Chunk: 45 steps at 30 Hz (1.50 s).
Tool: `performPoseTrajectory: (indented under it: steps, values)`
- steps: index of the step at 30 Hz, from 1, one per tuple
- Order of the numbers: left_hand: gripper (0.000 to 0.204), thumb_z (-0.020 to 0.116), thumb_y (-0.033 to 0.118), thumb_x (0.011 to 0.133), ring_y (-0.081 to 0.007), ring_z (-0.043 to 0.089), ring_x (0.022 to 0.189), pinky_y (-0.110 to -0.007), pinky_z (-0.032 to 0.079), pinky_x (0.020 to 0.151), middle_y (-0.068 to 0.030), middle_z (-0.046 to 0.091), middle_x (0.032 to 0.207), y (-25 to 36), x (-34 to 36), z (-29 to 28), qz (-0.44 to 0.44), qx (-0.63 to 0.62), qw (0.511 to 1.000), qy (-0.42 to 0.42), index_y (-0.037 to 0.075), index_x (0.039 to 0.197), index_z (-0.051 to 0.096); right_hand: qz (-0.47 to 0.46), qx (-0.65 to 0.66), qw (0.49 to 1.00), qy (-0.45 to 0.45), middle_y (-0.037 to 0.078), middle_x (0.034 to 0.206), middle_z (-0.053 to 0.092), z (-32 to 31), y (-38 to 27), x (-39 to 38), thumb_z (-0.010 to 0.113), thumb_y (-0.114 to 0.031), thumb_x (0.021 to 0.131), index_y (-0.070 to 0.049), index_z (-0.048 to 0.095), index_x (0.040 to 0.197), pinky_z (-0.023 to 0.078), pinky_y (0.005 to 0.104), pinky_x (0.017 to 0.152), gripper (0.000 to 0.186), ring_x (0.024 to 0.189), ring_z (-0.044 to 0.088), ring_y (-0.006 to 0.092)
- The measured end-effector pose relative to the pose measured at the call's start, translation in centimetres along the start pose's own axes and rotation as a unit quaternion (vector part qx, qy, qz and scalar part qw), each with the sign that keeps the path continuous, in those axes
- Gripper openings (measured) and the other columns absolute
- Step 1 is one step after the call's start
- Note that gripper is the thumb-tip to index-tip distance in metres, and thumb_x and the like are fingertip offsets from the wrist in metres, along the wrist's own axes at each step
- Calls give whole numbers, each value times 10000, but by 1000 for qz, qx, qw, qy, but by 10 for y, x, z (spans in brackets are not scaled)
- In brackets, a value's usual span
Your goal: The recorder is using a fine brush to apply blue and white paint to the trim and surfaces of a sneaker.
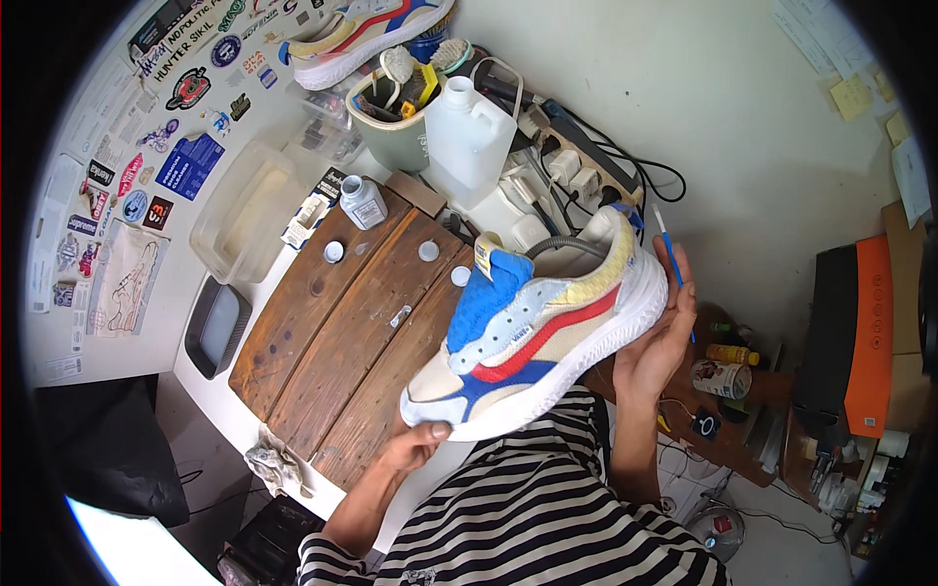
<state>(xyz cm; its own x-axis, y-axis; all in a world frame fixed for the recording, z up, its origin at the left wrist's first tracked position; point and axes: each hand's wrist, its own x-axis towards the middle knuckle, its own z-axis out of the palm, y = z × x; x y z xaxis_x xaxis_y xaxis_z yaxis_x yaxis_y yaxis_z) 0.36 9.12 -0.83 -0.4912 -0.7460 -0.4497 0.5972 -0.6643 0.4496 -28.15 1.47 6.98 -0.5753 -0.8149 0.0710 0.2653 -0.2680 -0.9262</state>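
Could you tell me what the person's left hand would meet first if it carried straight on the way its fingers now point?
The left hand already touches the toe of the cream, blue and red sneaker with its thumb, so the sneaker comes first; depth beyond is unclear.

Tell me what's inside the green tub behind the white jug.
Brushes stand in the green tub: pale bristle heads and a yellow handle rise above its rim. The white jug covers the tub's right side, and the tub's depths are hidden, so anything lower down cannot be seen.
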Motion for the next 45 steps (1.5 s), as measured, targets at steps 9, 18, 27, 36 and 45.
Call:
performPoseTrajectory:
  steps: [9, 18, 27, 36, 45]
  values:
    - [1181, 953, 373, 665, -286, 436, 1438, -430, 296, 1222, -186, 467, 1522, -8, 8, 20, 157, 333, 922, -119, -62, 1557, 312, 68, 64, 996, 11, 157, 1552, 488, 17, -2, 23, 382, -388, 1120, -35, 376, 1563, 385, 416, 1189, 566, 1401, 498, 290]
    - [967, 704, 654, 858, -350, 471, 1390, -497, 435, 1093, -198, 466, 1498, 47, 14, 56, 144, 418, 883, -159, 30, 1534, 407, 61, 55, 996, -35, 140, 1346, 650, 31, -20, 49, 412, -347, 1117, 8, 536, 1461, 482, 348, 1085, 509, 1221, 637, 225]
    - [440, 803, 347, 806, -342, 556, 1131, -498, 457, 1024, -124, 594, 1200, 108, 20, 141, 492, 669, 546, -109, 54, 1132, 768, 94, 45, 983, -149, 140, 1451, 577, 37, -5, 56, 427, -348, 1115, -23, 483, 1483, 490, 382, 1104, 493, 1270, 612, 246]
    - [290, 726, 141, 820, -337, 493, 1184, -464, 458, 1000, -125, 507, 1178, 108, 31, 135, 420, 688, 574, -146, 81, 1095, 794, 72, -9, 980, -187, 148, 1463, 565, 49, -5, 55, 429, -366, 1115, -26, 478, 1486, 496, 371, 1073, 506, 1247, 611, 227]
    - [344, 731, 79, 721, -300, 490, 979, -409, 455, 860, -101, 518, 994, 114, 26, 135, 425, 704, 546, -162, 73, 1059, 795, 48, 17, 971, -235, 175, 1495, 530, 63, -11, 43, 422, -394, 1116, -17, 451, 1506, 497, 388, 1076, 543, 1251, 613, 241]
